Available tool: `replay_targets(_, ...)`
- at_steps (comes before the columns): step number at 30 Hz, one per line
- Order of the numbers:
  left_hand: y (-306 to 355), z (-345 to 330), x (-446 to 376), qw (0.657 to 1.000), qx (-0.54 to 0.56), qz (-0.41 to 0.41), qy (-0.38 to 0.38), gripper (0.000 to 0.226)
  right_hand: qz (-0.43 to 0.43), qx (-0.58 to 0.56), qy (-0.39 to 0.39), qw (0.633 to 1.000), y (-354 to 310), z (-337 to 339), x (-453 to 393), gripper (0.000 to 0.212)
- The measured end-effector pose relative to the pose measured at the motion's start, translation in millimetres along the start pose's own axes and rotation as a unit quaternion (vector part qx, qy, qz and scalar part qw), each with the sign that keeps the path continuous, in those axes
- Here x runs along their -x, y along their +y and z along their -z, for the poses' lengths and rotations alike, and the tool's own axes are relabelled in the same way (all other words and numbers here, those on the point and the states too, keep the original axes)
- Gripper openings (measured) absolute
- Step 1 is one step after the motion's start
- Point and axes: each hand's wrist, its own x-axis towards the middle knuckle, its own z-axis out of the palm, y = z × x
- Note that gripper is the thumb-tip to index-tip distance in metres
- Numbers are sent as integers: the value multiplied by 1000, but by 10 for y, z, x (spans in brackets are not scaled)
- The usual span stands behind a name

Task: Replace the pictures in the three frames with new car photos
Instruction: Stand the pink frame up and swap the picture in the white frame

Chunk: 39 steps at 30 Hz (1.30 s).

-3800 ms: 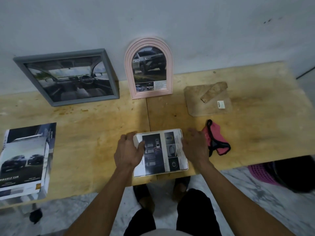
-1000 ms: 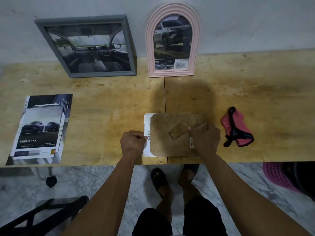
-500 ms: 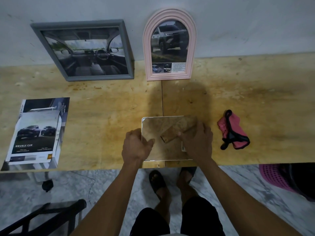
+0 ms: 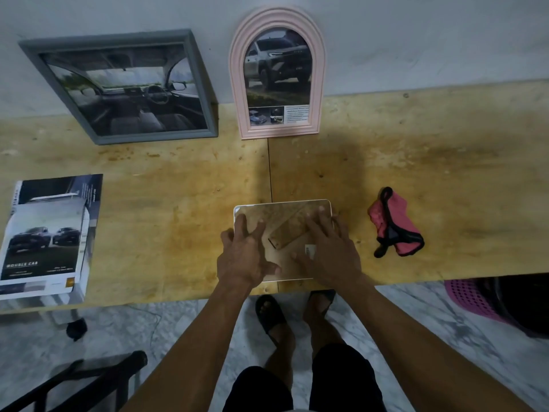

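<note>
Lying face-down under both flat hands (image 4: pixel 244 253) (image 4: pixel 328 254), white frame (image 4: pixel 282 208).

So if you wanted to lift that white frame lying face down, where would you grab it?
Probably by its two short side edges, one hand from each side. The white frame lies flat with its brown backing board up, so only the thin rim offers a hold; the near edge, close to the table edge, also gives access.

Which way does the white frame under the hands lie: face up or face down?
Face down: the white frame shows its brown backing board and folded stand, no picture.
</note>
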Motion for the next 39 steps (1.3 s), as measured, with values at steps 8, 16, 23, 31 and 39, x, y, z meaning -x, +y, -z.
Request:
replay_targets(8,-41,-2,-19,1000,0,-11,4,110,58,0,-73,996,318,128,-34,94)
replay_targets(16,-268,26,-97,999,-22,-46,-18,120,83,-20,-63,994,345,92,-11,85)
replay_targets(23,-372,-83,-49,994,105,-32,29,103,68,18,-79,994,237,142,-29,84)
replay_targets(31,-251,-110,116,910,355,189,102,20,75,-24,-80,994,69,119,84,109)
replay_targets(39,-244,98,95,841,475,246,78,18,66,-54,-123,989,247,163,39,140)
